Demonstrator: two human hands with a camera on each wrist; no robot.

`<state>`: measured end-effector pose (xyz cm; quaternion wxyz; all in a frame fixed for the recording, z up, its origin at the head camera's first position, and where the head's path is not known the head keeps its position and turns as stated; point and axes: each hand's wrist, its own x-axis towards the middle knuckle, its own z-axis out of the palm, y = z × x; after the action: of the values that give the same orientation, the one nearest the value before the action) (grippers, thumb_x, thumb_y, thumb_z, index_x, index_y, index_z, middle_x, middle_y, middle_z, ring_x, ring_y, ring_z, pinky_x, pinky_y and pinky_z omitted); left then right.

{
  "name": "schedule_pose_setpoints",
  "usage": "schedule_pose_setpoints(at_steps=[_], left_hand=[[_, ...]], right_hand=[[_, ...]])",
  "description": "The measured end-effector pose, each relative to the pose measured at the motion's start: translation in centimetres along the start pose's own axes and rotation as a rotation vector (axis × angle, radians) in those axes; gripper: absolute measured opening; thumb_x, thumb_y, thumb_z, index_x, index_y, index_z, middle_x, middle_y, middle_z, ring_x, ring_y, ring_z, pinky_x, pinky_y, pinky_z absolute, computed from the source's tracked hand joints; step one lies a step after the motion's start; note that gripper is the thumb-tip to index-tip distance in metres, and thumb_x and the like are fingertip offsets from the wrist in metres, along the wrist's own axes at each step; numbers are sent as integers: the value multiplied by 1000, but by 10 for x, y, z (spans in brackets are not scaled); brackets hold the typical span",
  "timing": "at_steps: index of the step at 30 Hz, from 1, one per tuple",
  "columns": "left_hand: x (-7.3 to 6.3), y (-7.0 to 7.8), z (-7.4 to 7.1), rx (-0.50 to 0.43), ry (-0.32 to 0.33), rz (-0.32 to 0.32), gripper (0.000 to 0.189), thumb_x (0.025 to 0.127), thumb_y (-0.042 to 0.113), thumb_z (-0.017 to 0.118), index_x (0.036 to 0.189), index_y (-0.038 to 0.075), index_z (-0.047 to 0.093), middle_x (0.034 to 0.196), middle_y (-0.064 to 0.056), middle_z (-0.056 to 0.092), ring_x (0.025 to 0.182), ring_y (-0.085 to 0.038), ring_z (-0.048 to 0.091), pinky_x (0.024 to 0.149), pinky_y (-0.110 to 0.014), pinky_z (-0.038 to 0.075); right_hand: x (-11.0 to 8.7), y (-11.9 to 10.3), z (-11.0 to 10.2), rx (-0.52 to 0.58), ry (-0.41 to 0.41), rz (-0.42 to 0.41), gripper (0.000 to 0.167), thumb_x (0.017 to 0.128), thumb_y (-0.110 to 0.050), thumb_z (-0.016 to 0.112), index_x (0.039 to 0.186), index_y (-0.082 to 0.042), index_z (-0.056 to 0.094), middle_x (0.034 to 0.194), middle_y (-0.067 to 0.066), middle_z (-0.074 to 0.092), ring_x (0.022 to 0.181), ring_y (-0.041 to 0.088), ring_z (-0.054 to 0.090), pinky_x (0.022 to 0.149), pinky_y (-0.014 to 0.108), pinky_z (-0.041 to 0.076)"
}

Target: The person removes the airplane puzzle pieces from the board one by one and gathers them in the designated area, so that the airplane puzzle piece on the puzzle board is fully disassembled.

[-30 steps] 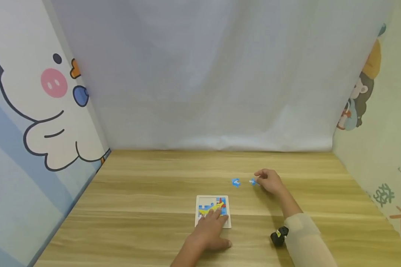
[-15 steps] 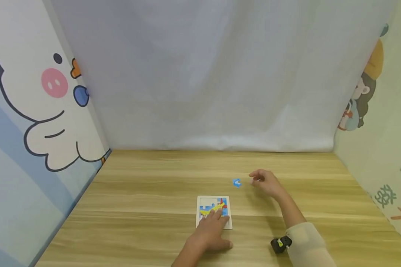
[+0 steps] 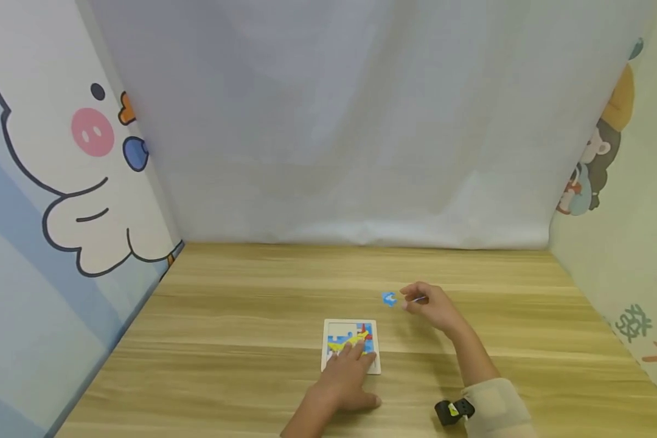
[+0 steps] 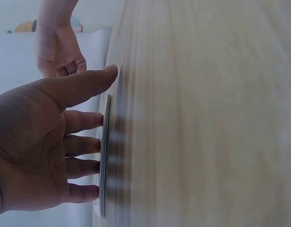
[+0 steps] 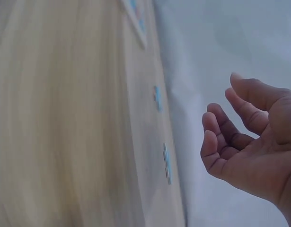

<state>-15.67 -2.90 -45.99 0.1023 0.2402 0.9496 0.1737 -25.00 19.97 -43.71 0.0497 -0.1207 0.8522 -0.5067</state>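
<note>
A small jigsaw puzzle (image 3: 378, 342) in a square white frame lies on the table, showing a yellow and red picture on blue; its upper left part is bare and pale. My left hand (image 3: 346, 380) rests on it with fingers spread straight, the fingertips right at the board in the left wrist view. One blue and white puzzle piece (image 3: 389, 298) lies beyond the frame to the right. Just right of it, my right hand (image 3: 435, 309) hovers with loosely bent fingers. In the right wrist view, another blue piece (image 5: 167, 164) lies on the table below these fingers, which appear to hold nothing.
The wooden table (image 3: 241, 304) meets a pale hanging cloth (image 3: 328, 152) at its back edge. Cartoon-printed walls stand left and right. A small black device (image 3: 453, 411) sits beside the right sleeve (image 3: 495, 401).
My right hand has shifted slightly left toward the single blue piece, covering most of the other piece seen earlier. My left hand has stayed on the puzzle.
</note>
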Motion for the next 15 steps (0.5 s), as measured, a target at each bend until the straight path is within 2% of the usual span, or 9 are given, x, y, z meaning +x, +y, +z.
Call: schedule_pose_setpoints(at_steps=[7,9,15], left_hand=[[-2,4,-2,-8,6,-6,76,70,43,77,134,12,50,144,-13,36,131,-36,30,100,-55,29],[-1,3,-2,-14,7,-5,75,71,42,77,134,11,50,144,-13,36,131,-37,30,100,-56,29],[-1,3,-1,-33,7,-3,75,71,41,77,133,9,50,144,-14,36,131,-38,30,100,-56,28]], right_hand=[[-2,-1,15,155,31,11,35,87,-11,65,116,6,56,106,19,57,91,27,57,82,46,47],[-3,-1,19,179,22,6,35,87,-10,65,116,7,56,106,20,57,90,27,57,82,49,47],[-5,-4,32,207,0,9,34,88,-9,63,118,5,55,111,21,55,94,28,55,83,47,46]])
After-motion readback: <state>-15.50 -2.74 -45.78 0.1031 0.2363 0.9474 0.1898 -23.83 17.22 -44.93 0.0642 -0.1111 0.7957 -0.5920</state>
